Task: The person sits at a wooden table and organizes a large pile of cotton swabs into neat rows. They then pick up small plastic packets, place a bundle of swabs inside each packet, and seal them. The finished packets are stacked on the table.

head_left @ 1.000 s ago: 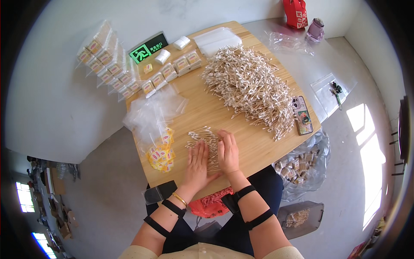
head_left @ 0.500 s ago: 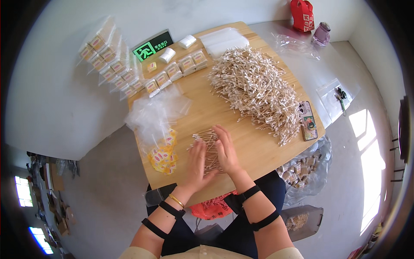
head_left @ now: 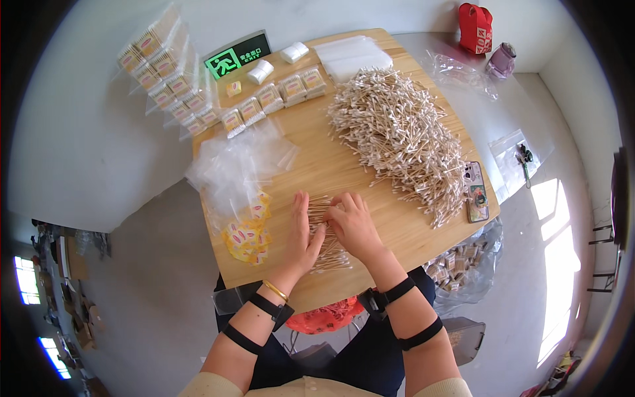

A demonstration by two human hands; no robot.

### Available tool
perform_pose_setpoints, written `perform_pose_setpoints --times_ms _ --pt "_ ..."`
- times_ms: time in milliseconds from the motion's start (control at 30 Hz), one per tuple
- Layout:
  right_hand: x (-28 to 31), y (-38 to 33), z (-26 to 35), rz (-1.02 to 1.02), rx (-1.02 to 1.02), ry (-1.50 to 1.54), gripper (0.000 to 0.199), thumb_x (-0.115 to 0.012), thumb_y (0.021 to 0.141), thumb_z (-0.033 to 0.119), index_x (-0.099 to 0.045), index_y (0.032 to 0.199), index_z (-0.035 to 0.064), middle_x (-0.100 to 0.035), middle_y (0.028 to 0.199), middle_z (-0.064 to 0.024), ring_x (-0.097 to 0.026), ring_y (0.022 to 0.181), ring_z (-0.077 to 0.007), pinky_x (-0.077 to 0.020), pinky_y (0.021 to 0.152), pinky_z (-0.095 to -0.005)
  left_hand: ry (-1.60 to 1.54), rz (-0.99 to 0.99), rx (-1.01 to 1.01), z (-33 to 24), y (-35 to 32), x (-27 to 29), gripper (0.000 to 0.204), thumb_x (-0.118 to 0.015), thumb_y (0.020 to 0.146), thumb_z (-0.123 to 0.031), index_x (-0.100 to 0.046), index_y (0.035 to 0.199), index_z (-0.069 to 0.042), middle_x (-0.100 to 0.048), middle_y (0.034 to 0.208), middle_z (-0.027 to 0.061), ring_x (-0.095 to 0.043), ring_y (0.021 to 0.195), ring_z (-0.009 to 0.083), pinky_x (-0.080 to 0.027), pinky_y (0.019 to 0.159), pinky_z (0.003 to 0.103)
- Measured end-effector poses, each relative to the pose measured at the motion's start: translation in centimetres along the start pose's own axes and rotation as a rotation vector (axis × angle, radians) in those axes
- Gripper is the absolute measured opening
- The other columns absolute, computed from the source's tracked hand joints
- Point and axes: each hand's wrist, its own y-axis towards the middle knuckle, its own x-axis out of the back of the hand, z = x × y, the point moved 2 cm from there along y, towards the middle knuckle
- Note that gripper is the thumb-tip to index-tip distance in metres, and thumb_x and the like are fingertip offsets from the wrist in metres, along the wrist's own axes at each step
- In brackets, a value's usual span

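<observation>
The wooden tabletop [head_left: 311, 155] is the biggest thing. A big heap of cotton swabs [head_left: 403, 135] lies along its right edge. Clear bags [head_left: 235, 169] are spread by the left edge. A row of swab packs [head_left: 270, 99] sits near the back left corner. The left hand [head_left: 303, 237] is open and flat. The right hand [head_left: 358, 227] has bent fingers; I can't tell if they pinch any sticks. Between and under both hands, near the front edge, is a small swab pile [head_left: 332, 259]. Yellow cards [head_left: 247, 239] lie by the left edge, near the front left corner. A phone [head_left: 477, 193] lies at the right edge, beside the heap.
</observation>
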Motion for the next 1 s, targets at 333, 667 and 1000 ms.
perform_pose_setpoints --times_ms 333,667,1000 --pt "1.3 -3.4 -0.7 -0.317 -0.241 0.187 0.022 -0.066 0.089 0.001 -0.070 0.110 0.0059 -0.062 0.117 -0.0157 -0.058 0.110 -0.0381 -0.0497 0.095 -0.0459 0.797 0.244 -0.095 -0.2 -0.3 -0.9 0.094 -0.051 0.101 -0.060 -0.020 0.164 0.002 -0.018 0.173 0.0203 -0.011 0.162 0.0352 -0.002 0.129 0.059" --pt "0.7 -4.3 -0.6 -0.404 -0.251 0.169 0.018 -0.059 0.096 0.002 -0.064 0.113 0.0019 -0.063 0.117 -0.0184 -0.059 0.110 -0.0396 -0.0497 0.096 -0.0462 0.783 0.416 -0.169 -2.3 -1.7 -0.9 0.099 -0.043 0.100 -0.068 -0.020 0.164 0.004 -0.016 0.171 0.0261 -0.011 0.161 0.0393 -0.006 0.129 0.057" --pt "1.0 -4.2 -0.5 -0.445 -0.233 0.190 0.017 -0.060 0.094 0.003 -0.064 0.111 0.0023 -0.063 0.112 -0.0167 -0.060 0.105 -0.0385 -0.0501 0.093 -0.0460 0.810 0.458 -0.177 -2.0 -2.4 -0.4 0.099 -0.039 0.101 -0.069 -0.020 0.163 0.005 -0.016 0.172 0.0240 -0.010 0.161 0.0365 -0.002 0.129 0.058"
